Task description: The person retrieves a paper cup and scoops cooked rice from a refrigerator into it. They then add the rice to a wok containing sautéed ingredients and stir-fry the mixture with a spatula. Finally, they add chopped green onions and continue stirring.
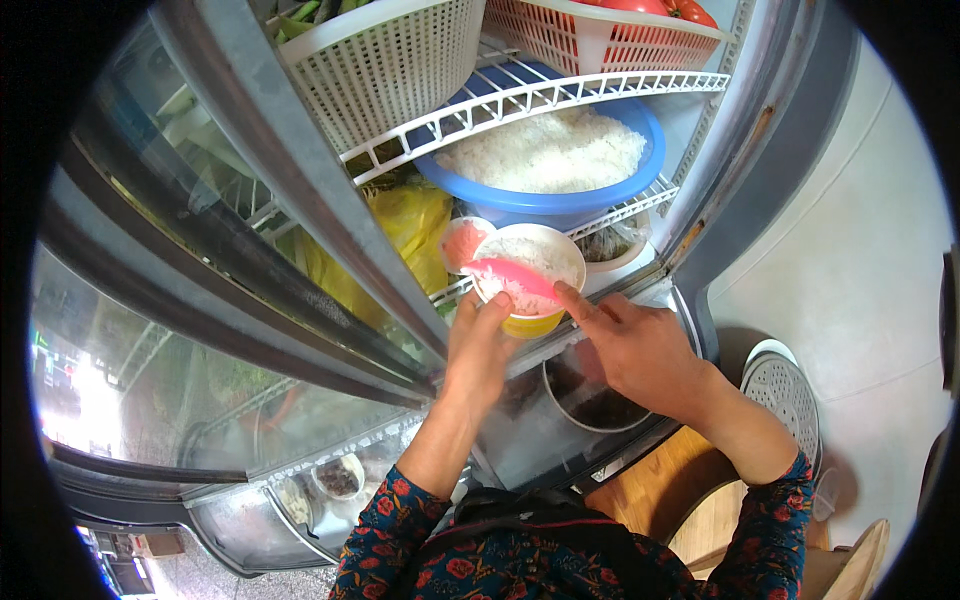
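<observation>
My left hand (pixel 478 349) grips a paper cup (pixel 534 325) with a yellow lower part and a white rim. Cooked white rice (pixel 536 255) fills the cup to near its rim. In my right hand (pixel 637 349) is a pink rice paddle (pixel 517 279), its blade lying across the rice and its handle mostly hidden by my fingers. Just beyond the cup, a blue plastic basin (pixel 525 201) heaped with white rice (pixel 547 154) rests on a white wire shelf inside a glass-door refrigerator. A small white container (pixel 456 246) with pinkish contents shows behind the cup's left side.
White perforated baskets hold green vegetables (pixel 390 75) and tomatoes (pixel 630 37) on the upper wire shelf (pixel 555 96). A yellow plastic bag (pixel 409 232) lies left of the basin. Metal-framed sliding glass doors (pixel 292 157) border the opening at left. A round perforated item (pixel 784 397) stands at right.
</observation>
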Available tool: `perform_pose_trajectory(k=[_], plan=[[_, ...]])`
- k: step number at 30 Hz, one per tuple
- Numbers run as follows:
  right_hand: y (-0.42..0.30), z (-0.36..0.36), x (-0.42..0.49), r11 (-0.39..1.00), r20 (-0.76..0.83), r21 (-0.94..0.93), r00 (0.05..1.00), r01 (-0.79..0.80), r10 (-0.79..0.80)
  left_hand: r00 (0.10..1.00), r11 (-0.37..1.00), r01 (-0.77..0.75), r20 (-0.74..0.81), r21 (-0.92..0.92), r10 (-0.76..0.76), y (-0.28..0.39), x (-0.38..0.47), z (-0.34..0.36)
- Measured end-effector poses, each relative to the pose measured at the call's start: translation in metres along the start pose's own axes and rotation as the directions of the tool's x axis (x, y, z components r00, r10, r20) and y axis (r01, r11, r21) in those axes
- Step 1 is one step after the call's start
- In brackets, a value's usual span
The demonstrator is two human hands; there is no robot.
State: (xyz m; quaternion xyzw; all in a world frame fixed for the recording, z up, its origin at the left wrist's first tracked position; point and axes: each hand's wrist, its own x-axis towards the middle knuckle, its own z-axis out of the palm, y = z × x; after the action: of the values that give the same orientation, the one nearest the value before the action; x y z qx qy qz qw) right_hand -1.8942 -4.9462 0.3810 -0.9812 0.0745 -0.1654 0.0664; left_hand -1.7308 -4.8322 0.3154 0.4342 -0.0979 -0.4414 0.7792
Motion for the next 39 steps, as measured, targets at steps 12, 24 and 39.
perform_pose_trajectory(k=[12, 24, 39], plan=[[0.088, -0.034, 0.094, 0.959, -0.143, 0.101, 0.95, -0.266, 0.278, 0.999, 0.998, -0.034, -0.001, 0.043, 0.034, 0.004, 0.009, 0.002], [0.152, -0.012, 0.162, 0.96, 0.175, -0.239, 0.966, -0.148, 0.193, 0.999, 0.999, -0.045, 0.026, 0.015, 0.044, 0.012, 0.011, 0.003], [0.14, -0.014, 0.159, 0.925, 0.273, 0.362, 0.962, -0.118, 0.016, 0.999, 0.997, -0.001, 0.032, 0.078, -0.001, 0.02, 0.003, 0.003]])
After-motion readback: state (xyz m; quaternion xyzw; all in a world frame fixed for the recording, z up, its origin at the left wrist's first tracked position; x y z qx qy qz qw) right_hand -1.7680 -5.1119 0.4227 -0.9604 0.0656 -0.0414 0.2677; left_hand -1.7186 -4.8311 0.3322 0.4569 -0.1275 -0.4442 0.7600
